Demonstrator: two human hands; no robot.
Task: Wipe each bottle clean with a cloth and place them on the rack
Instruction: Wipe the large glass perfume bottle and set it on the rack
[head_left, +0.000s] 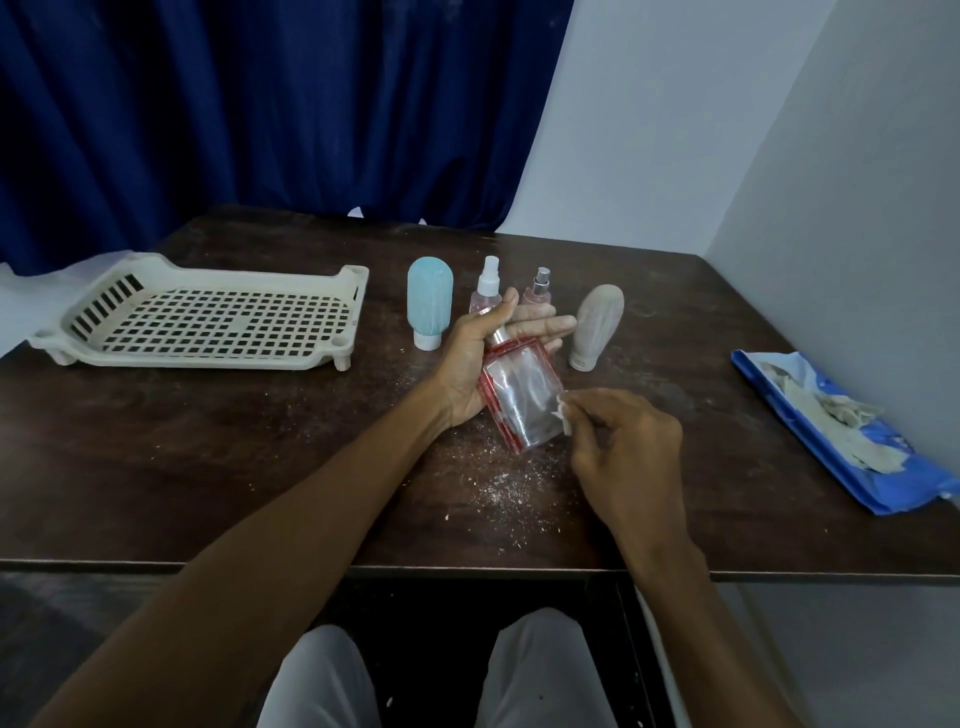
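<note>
My left hand (480, 345) holds a flat clear bottle with red edges (522, 397) tilted above the table, thumb over its silver neck. My right hand (631, 449) pinches a small white cloth (563, 415) against the bottle's lower right corner. Behind stand a dusty blue bottle (429, 301) on its white cap, a clear spray bottle with a white top (488, 286), a small pink spray bottle with a silver top (539, 291) and a dusty grey bottle (596, 327). The cream slotted rack (208, 317) sits at the left with nothing in it.
The dark wooden table (234, 441) is speckled with white dust under the bottle. A blue packet with used wipes (841, 431) lies at the right edge by the wall. A blue curtain hangs behind. My knees show below the front edge.
</note>
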